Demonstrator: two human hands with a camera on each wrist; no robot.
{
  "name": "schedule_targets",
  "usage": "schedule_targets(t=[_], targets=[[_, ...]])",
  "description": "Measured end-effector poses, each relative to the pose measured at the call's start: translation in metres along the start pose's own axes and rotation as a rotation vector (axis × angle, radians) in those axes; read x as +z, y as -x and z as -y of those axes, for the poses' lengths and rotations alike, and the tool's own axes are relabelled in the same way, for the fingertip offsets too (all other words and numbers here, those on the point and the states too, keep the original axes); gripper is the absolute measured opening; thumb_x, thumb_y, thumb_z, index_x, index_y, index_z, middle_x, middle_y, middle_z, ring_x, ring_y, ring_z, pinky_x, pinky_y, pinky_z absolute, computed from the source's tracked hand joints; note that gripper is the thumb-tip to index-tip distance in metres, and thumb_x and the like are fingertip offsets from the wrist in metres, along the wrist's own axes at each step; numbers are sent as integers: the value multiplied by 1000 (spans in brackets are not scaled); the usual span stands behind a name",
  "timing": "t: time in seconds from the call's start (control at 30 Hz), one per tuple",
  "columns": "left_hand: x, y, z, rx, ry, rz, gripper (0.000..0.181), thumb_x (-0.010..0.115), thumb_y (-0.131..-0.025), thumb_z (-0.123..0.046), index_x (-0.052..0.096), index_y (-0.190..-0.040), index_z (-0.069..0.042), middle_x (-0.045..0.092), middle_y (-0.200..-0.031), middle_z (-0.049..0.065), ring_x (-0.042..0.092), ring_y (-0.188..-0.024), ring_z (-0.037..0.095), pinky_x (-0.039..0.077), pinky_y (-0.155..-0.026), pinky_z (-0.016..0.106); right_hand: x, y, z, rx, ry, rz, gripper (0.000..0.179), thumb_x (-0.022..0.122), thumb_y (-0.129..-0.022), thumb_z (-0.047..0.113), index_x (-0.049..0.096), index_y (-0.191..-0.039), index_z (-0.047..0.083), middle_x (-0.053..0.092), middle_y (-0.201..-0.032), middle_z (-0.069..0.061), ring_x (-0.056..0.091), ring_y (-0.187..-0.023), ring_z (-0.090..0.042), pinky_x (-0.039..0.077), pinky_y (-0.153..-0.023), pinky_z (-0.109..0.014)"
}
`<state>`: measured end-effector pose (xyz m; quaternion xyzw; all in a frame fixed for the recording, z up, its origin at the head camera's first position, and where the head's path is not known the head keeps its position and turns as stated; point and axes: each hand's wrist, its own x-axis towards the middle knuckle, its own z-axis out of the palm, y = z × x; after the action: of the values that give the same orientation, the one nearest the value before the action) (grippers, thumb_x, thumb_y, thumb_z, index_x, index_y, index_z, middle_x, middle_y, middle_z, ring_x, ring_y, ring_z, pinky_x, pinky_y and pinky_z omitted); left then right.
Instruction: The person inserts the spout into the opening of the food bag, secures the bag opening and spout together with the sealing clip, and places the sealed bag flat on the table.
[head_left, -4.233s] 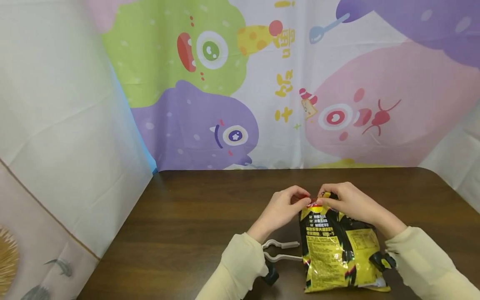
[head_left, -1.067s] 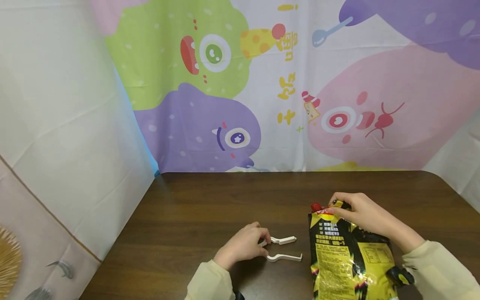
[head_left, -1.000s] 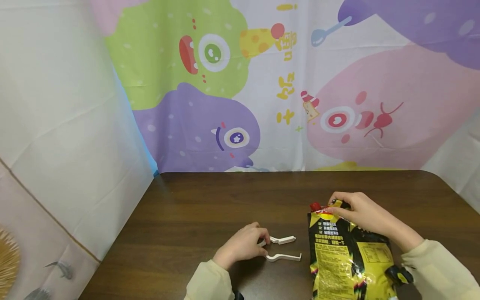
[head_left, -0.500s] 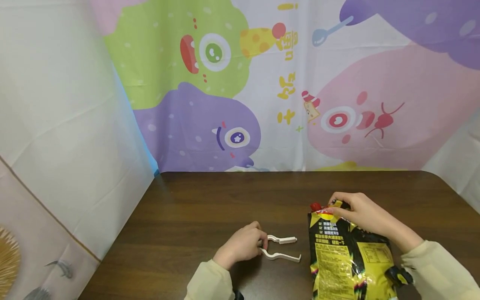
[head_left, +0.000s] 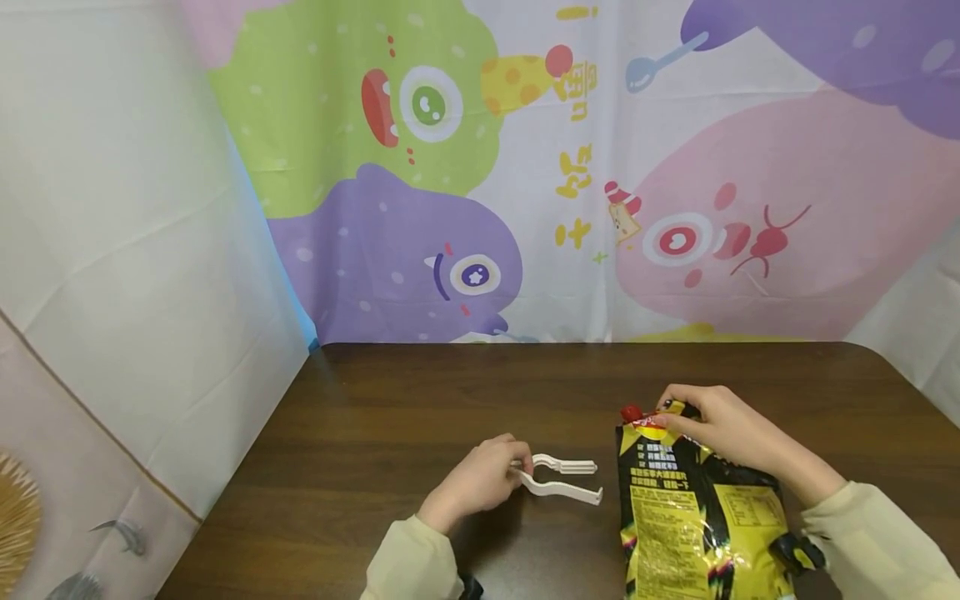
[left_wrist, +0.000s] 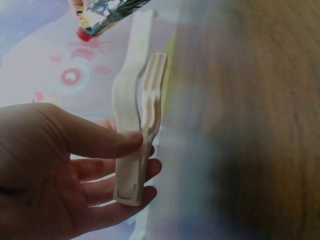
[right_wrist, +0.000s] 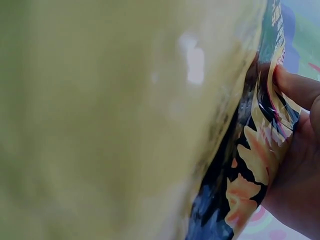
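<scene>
Pinching a white clip (head_left: 573, 467) in the left hand (head_left: 483, 475), near 6 o'clock in the head view. Spread with a gap between its 2 arms, and pointed toward 3 o'clock with tips just beside the bag but apart from it. Pressing a thumb on 1 arm, as seen in the left wrist view, with fingers on the far side. Gripping the top of a black and yellow bag (head_left: 667, 533) in the right hand (head_left: 720, 421), at 4 o'clock, closed narrow with thumb on the near face and fingers over the top edge. Set between 4 and 5 o'clock above the brown table (head_left: 375, 417), with a red tip (head_left: 632, 412) toward 11 o'clock from its middle. Filled, in the right wrist view, with blurred yellow bag from 7 through 12 o'clock, and with thumb between 2 and 3 o'clock. Dressed in pale yellow sleeves (head_left: 885, 542), with a black device (head_left: 795, 552) by the right cuff. Backed at 12 o'clock by a cloth (head_left: 420, 250) printed with green, purple and pink cartoon figures.
</scene>
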<state>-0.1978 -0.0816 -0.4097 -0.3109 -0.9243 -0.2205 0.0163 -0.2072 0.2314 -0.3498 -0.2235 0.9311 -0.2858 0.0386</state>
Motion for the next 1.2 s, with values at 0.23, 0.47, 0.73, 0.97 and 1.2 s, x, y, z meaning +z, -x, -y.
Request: schedule_targets(t=[0.23,0.47,0.73,0.97,1.2], targets=[[-8,-1,1,-13,170,-9,12,65,-79,-4,60,-80,-14,61,-84,-3,55,-81,10,44,-75,25,0,0,0,-6,7,-10,26,53,-88,43,57,-97,19,59,-71,7,41,-46,-7,36,-47,-25],[-11,-4,-3,-63,319,-17,10,62,-82,-6,60,-83,-16,62,-86,-4,55,-82,8,43,-75,24,0,-1,2,-30,14,-30,24,54,-88,42,58,-95,20,59,-70,9,43,-48,-5,36,-47,-25],[-12,-11,-10,-66,348,-39,10,62,-83,-7,60,-84,-17,63,-89,-4,57,-85,8,44,-78,26,-2,0,6,-59,22,-64,22,54,-89,38,58,-94,18,62,-74,9,52,-55,-3,35,-48,-25],[-13,-18,-19,-42,389,-44,9,63,-83,-8,61,-85,-16,64,-90,-4,60,-88,9,45,-79,24,2,-3,7,-175,162,-218,10,59,-87,33,59,-86,23,55,-98,6,55,-83,-8,45,-69,-31],[-12,-22,-24,-39,381,-50,9,63,-84,-8,61,-85,-17,64,-91,-3,59,-88,10,45,-79,25,7,-6,9,-210,158,-230,9,61,-86,29,59,-80,24,53,-110,-1,54,-95,-17,45,-72,-35]])
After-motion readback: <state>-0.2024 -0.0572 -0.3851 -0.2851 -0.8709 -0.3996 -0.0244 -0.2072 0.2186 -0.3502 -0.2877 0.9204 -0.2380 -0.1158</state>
